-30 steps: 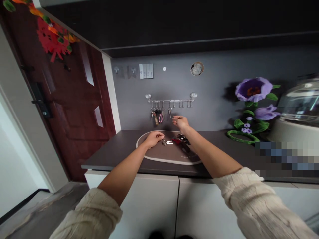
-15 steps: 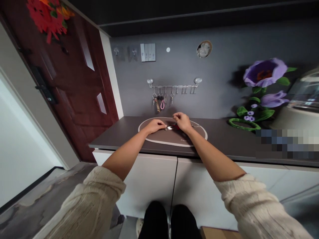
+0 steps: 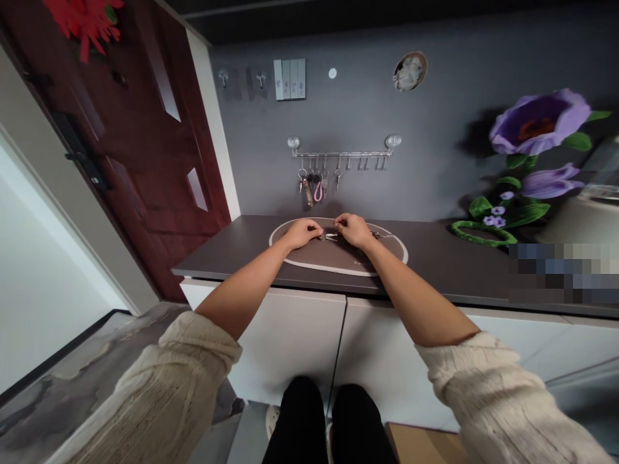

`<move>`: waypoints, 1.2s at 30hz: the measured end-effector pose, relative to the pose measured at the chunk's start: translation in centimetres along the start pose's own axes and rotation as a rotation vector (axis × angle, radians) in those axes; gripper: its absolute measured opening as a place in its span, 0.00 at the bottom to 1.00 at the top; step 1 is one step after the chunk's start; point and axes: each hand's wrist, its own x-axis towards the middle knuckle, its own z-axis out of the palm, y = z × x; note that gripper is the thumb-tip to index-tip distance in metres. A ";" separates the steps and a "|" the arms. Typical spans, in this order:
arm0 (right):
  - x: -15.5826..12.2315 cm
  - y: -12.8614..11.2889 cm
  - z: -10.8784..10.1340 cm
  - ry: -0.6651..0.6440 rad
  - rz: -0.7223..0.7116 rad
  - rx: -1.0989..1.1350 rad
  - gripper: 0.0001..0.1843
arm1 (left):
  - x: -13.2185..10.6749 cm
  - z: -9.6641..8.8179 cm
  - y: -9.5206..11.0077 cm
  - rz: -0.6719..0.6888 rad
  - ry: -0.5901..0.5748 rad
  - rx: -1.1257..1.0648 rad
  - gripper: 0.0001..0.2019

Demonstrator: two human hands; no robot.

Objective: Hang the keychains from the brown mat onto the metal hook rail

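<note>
Both my hands rest on an oval dark mat (image 3: 338, 261) with a pale rim on the counter. My left hand (image 3: 304, 232) is curled with its fingertips pinched at a small silver key set (image 3: 329, 236) lying between the hands. My right hand (image 3: 354, 229) is also curled, its fingers closed at the other end of the same keys. More keys (image 3: 377, 234) peek out behind my right hand. On the wall above, a chrome hook rail (image 3: 342, 153) carries several hanging key sets (image 3: 314, 183), one with a pink loop.
A dark red door (image 3: 120, 148) stands at the left beside the counter's end. Purple fabric flowers (image 3: 532, 154) and a green ring sit at the right of the countertop (image 3: 232, 251). White cabinet doors (image 3: 309, 341) are below, my legs in front.
My right hand came down from near the hook rail to the mat and closed on the keys beside my left hand. The view tilted downward.
</note>
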 end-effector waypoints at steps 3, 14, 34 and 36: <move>0.0 0.0 0.1 -0.004 -0.031 0.006 0.07 | 0.2 0.1 -0.4 0.000 0.053 -0.066 0.10; 0.0 -0.1 0.0 0.000 -0.057 0.086 0.06 | 1.3 0.7 -1.0 -0.179 0.217 -0.534 0.09; -0.3 -1.6 -0.3 -0.036 -0.056 0.369 0.13 | 1.1 0.7 -0.3 -0.203 0.158 -0.929 0.05; -0.3 -1.5 -0.3 -0.038 -0.054 0.372 0.12 | 1.1 0.8 -0.3 -0.204 0.155 -0.931 0.06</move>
